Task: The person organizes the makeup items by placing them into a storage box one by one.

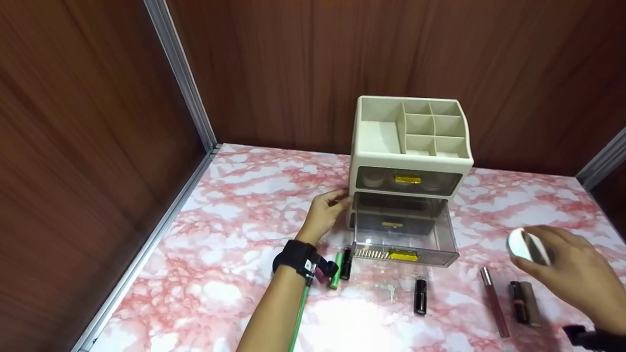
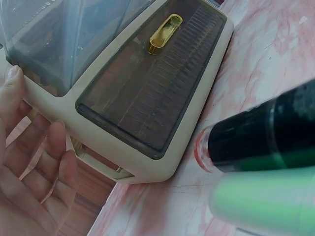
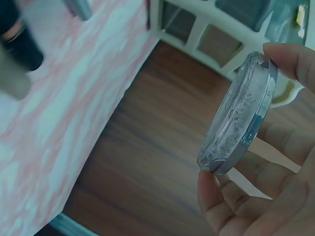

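A cream drawer organizer [image 1: 352, 164] stands at the back of the table, its clear middle drawer [image 1: 433, 258] pulled out. My left hand [image 1: 323, 215] rests at the organizer's left side; in the left wrist view the thumb [image 2: 14, 81] touches the front frame, the other fingers loosely bent by the side wall. To the right of the organizer, my right hand [image 1: 572, 264] pinches a round, clear compact [image 3: 241, 115] with a silvery rim. The compact is held up on edge between thumb and fingertips, above the table.
A green tube [image 1: 336, 270] and a black tube [image 1: 346, 264] lie by the left wrist. Another black tube [image 1: 420, 296] is in front of the drawer. A lip gloss [image 1: 496, 303], a dark tube [image 1: 518, 302] and a taupe tube [image 1: 530, 304] lie at right. Wooden panels enclose the table.
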A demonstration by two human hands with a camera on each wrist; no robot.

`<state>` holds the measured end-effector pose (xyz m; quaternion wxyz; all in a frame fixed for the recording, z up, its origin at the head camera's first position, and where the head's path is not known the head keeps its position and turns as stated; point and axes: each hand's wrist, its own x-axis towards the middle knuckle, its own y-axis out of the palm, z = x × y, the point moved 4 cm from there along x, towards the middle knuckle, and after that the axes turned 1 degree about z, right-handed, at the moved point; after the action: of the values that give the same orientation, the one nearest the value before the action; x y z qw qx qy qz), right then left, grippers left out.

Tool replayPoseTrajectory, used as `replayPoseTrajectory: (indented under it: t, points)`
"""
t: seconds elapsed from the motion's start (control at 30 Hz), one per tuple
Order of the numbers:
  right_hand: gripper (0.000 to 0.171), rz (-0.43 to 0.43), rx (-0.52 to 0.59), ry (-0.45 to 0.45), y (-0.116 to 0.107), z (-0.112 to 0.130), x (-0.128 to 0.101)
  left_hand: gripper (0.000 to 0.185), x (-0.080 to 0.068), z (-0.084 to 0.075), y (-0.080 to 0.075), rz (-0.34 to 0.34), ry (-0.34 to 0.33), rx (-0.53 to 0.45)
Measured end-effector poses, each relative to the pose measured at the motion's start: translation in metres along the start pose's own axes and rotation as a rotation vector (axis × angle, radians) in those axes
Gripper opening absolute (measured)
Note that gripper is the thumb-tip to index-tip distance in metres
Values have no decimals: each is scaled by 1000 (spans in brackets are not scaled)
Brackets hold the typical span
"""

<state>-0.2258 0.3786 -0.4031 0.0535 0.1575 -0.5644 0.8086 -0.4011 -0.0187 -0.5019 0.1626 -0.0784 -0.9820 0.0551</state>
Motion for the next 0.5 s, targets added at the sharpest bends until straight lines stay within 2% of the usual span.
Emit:
replayPoseTrajectory:
  t: [0.03, 0.27, 0.5]
  points:
    - [64, -9, 1, -19, 0, 4, 2, 34, 0, 0, 0, 1, 3, 3]
    - [62, -53, -3, -104, 0, 34, 19, 31, -14, -39, -3, 15, -14, -4]
    - [65, -86, 24, -176, 6, 72, 38, 30, -13, -40, -4, 15, -7, -10]
